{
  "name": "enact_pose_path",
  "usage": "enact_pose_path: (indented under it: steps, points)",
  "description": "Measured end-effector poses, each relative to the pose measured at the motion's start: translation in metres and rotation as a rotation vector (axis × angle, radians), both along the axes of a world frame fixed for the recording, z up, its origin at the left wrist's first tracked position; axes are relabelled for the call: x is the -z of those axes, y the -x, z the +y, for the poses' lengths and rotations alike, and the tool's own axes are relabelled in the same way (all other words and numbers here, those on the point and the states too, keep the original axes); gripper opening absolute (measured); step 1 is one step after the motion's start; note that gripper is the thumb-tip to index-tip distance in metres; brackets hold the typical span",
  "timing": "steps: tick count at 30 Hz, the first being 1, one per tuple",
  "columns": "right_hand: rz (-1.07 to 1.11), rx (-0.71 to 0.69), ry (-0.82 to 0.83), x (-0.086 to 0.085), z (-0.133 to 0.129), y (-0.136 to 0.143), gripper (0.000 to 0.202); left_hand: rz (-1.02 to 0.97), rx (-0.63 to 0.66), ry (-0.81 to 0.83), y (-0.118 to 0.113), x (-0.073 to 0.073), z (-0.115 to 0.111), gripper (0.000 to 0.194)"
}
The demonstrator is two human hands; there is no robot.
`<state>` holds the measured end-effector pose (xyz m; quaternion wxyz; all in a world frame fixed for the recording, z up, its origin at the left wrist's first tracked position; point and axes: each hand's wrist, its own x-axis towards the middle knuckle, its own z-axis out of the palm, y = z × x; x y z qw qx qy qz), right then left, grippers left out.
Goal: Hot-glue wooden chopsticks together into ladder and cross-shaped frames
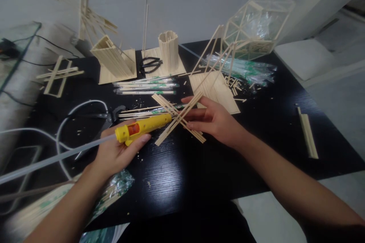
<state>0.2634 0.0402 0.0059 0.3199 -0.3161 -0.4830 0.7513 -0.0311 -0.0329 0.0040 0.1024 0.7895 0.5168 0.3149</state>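
My left hand (115, 152) is wrapped round a yellow hot glue gun (148, 124), its nozzle pointing right. A long translucent glue stick (57, 161) runs out of the gun's back end toward the left edge. The nozzle tip meets, or nearly meets, the crossing of some thin wooden sticks (167, 133) set in an X. My right hand (215, 121) pinches this X from its right side, fingers behind and thumb in front, holding it above the black table (205, 171). The exact contact at the tip is too small to tell.
Behind stand a slanted stick box (114, 59), a round stick holder (169, 51) and black-handled scissors (150, 64). Wrapped chopsticks (146, 86) lie ahead of my hands. A geometric stick frame (258, 22) rises back right. A small stick bundle (308, 134) rests at right; a white cable (58, 136) loops at left.
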Motion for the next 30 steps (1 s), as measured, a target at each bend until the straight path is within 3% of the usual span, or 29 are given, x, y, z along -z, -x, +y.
enact_pose_path:
  steps: [18,30]
  points:
    - [0.006,-0.009,0.003,0.002,0.0,0.001,0.059,-0.026,0.083,-0.002,-0.011,-0.009,0.001,0.024]
    - [0.037,-0.005,-0.004,0.005,0.001,0.001,0.06,0.021,0.135,-0.118,-0.016,-0.014,-0.001,0.025]
